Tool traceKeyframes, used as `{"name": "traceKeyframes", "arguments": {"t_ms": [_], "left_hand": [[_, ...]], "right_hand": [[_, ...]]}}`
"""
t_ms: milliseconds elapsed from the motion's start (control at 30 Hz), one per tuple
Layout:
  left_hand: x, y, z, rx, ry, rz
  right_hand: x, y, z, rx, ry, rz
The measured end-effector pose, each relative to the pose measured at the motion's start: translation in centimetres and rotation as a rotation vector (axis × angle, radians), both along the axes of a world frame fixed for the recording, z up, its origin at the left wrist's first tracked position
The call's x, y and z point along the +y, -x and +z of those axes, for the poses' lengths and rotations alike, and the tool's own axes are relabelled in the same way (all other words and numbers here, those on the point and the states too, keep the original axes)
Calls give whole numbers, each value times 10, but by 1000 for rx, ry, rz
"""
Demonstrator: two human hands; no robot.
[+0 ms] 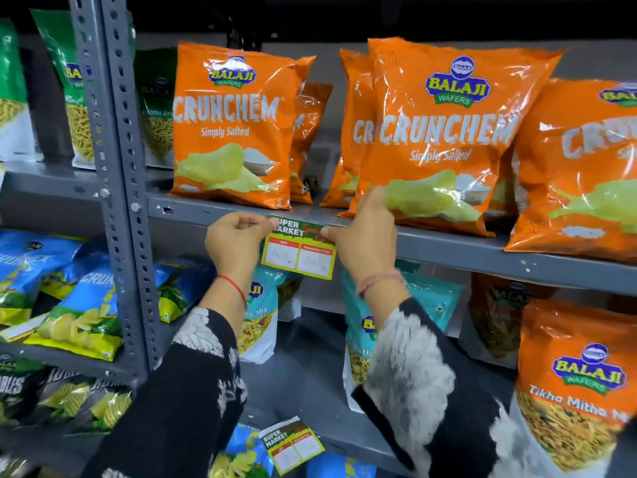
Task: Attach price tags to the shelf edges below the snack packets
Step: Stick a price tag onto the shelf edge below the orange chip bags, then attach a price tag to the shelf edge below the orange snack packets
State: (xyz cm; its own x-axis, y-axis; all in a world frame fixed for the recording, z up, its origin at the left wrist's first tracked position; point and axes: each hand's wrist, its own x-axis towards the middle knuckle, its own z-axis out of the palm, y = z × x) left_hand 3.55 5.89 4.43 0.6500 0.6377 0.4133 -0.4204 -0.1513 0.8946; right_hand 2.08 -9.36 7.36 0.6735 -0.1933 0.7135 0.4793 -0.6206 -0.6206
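Note:
A green and yellow price tag (299, 251) lies against the front edge of the grey shelf (482, 251), below the orange Crunchem packets (234, 129). My left hand (234, 241) pinches the tag's top left corner. My right hand (363, 236) pinches its top right corner, with the fingers reaching up over the shelf edge to the base of an orange packet (444, 132). The tag hangs slightly tilted, with two white boxes on its lower half.
A second tag (293, 446) sits on the edge of the lower shelf. A perforated grey upright post (119, 167) stands to the left. Teal and orange packets (572, 381) fill the shelf below, and blue and green packets (79, 305) the left bay.

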Motion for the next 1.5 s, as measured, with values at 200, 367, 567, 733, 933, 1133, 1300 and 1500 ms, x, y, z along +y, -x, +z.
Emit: {"name": "traceKeyframes", "arguments": {"t_ms": [200, 367, 567, 733, 933, 1133, 1300, 1500], "left_hand": [[2, 10, -30, 163, -12, 243], [-59, 34, -125, 208, -149, 377], [-239, 54, -165, 123, -452, -11], [-420, 82, -116, -79, -496, -415], [-575, 92, -56, 72, -235, -782], [-631, 100, -47, 102, -42, -693], [-635, 107, -45, 24, -198, -518], [-624, 111, -42, -122, -345, -400]], "right_hand": [[-21, 19, -25, -142, 185, -117], [-122, 33, -105, -366, 397, -267], [-302, 62, -133, -369, 448, -445], [-463, 104, -98, -344, 251, -649], [-581, 115, -30, -160, 75, -449], [-598, 110, -9, -145, 178, -388], [-599, 108, -13, -130, 51, -321], [-601, 120, -53, -268, -147, -336]]}}
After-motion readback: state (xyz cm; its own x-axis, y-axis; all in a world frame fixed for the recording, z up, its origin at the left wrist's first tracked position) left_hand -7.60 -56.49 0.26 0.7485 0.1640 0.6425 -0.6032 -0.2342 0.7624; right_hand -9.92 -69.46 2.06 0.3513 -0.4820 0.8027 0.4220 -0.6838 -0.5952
